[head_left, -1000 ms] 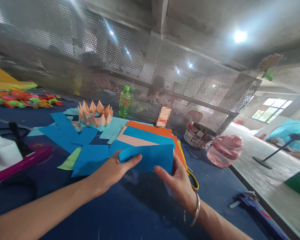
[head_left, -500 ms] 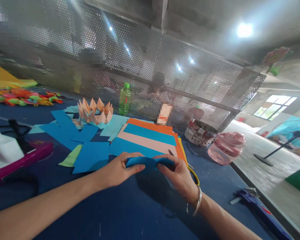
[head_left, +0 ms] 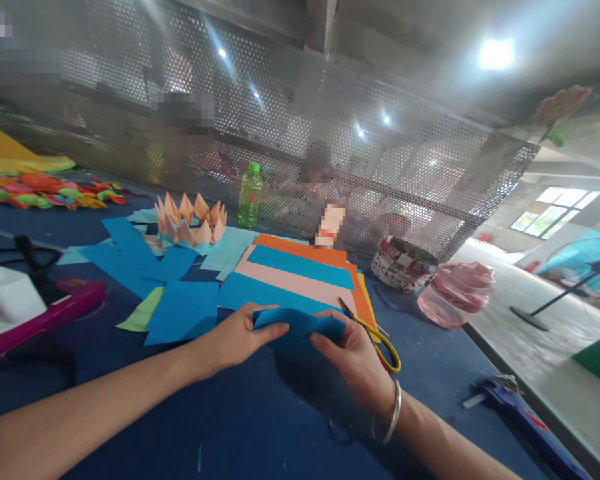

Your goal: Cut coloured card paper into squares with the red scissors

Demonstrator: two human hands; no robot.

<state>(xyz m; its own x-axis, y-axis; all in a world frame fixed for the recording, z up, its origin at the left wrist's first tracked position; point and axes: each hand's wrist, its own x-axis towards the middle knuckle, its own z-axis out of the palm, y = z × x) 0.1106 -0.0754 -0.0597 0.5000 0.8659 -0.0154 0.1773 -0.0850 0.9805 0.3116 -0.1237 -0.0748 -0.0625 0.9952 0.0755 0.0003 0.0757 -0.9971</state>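
Note:
A piece of blue paper [head_left: 296, 328] is held up between my two hands, curved in the middle. At its left end, my left hand [head_left: 247, 337] pinches it between thumb and fingers. My right hand [head_left: 347, 347] grips the right end, a silver bangle around that wrist. Just beyond, a stack of coloured paper sheets [head_left: 293, 285] lies on the table, with blue, pink and orange showing. Yellow-handled scissors [head_left: 387, 353] rest on the stack's right side, partly hidden by my right hand. To the left lie a blue sheet [head_left: 183, 313] and a green scrap [head_left: 143, 312].
A pointed orange paper ring [head_left: 193, 223] stands near a green bottle [head_left: 251, 197]. At right are a patterned basket [head_left: 403, 267], a pink jar [head_left: 455, 297] and a blue glue gun [head_left: 523, 417]. A magenta power strip [head_left: 77, 303] lies left; a perforated metal screen [head_left: 280, 133] stands behind.
The blue paper has tilted and bowed, so more of its face shows. My right hand has shifted slightly, exposing more of the scissors. Both hands keep their hold.

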